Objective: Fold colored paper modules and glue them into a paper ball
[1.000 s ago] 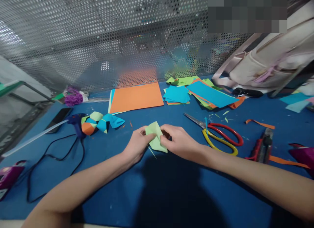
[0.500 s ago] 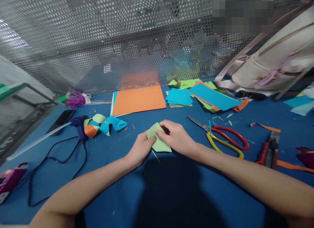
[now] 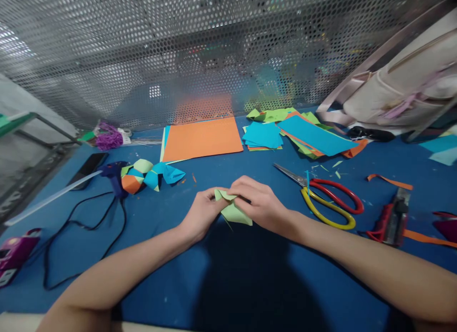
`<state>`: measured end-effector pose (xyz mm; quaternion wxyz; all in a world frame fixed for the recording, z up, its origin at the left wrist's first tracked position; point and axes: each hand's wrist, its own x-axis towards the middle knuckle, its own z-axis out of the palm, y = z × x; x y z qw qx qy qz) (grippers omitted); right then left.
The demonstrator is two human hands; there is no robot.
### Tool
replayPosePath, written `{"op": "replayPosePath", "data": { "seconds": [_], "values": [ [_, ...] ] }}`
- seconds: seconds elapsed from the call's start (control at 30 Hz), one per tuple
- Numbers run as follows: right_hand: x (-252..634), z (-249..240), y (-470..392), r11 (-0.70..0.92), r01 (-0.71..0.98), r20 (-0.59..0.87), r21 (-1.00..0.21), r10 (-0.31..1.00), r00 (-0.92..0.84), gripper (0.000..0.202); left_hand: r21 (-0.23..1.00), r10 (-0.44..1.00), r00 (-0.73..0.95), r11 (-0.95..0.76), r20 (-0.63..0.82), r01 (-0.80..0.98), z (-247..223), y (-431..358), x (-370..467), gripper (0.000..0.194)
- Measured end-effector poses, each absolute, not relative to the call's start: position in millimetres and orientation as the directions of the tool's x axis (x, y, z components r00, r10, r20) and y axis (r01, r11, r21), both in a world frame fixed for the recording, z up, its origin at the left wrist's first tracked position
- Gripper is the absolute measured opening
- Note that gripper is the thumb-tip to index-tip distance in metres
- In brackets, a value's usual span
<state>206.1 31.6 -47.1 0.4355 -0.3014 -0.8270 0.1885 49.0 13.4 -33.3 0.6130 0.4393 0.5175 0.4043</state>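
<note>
A small piece of light green paper [image 3: 236, 214] is held between both hands above the blue table, its top edge bent over toward me. My left hand [image 3: 202, 212] pinches its left corner with thumb and fingers. On the other side, my right hand [image 3: 257, 201] grips the upper right edge, fingers curled over the folded part. Some of the paper is hidden behind the fingers. To the right of my right hand lie scissors [image 3: 321, 196] with one red and one yellow handle loop. Folded paper shapes [image 3: 150, 175] in orange, blue and green sit off to the left.
Orange sheets [image 3: 203, 139] lie at the back, beside blue paper squares [image 3: 263, 135] and long blue strips [image 3: 314, 132]. A glue gun [image 3: 114, 177] with a looping black cord is at left, near a phone [image 3: 87, 170]. A red cutter [image 3: 392, 218] lies at right. A perforated metal panel [image 3: 153, 61] stands behind.
The top of the light green paper has been bent down toward me, where it stood up before. My right fingers have closed further over it. The view has shifted slightly.
</note>
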Motion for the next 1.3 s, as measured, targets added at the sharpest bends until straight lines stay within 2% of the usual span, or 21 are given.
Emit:
{"op": "replayPosePath", "data": {
  "seconds": [0.13,0.27,0.5,0.77,0.97,1.13,1.3],
  "values": [
    [208.3,-46.9,29.9,0.805,0.403,0.601,-0.436,0.594,-0.536,0.020,0.960,0.949,0.154,0.280,-0.274,-0.022,-30.6,13.8,48.0,0.023],
    [211.4,-46.9,30.8,0.822,0.411,0.602,-0.394,0.568,-0.561,0.020,0.961,0.940,0.203,0.276,-0.273,0.015,-26.6,14.9,45.5,0.026],
    [210.7,-42.0,31.2,0.778,0.360,0.629,-0.516,0.629,-0.458,0.022,0.951,0.937,0.223,0.295,-0.268,-0.097,-22.6,14.5,44.1,0.025],
    [209.6,-35.3,31.5,0.652,0.338,0.562,-0.679,0.757,-0.332,0.016,0.975,0.957,0.188,0.218,-0.221,0.035,-24.8,13.8,42.6,0.023],
    [209.5,-33.6,30.3,0.621,0.333,0.520,-0.710,0.780,-0.347,0.015,0.973,0.971,0.141,0.168,-0.191,0.160,-22.0,14.0,42.0,0.023],
    [210.5,-33.9,30.2,0.665,0.350,0.569,-0.660,0.746,-0.345,0.011,0.968,0.976,0.137,0.138,-0.169,0.209,-17.9,15.0,41.4,0.025],
    [212.6,-37.2,29.8,0.796,0.347,0.681,-0.495,0.604,-0.414,0.012,0.956,0.989,0.124,0.040,-0.080,0.291,-15.8,14.3,39.9,0.022]
  ]
}}
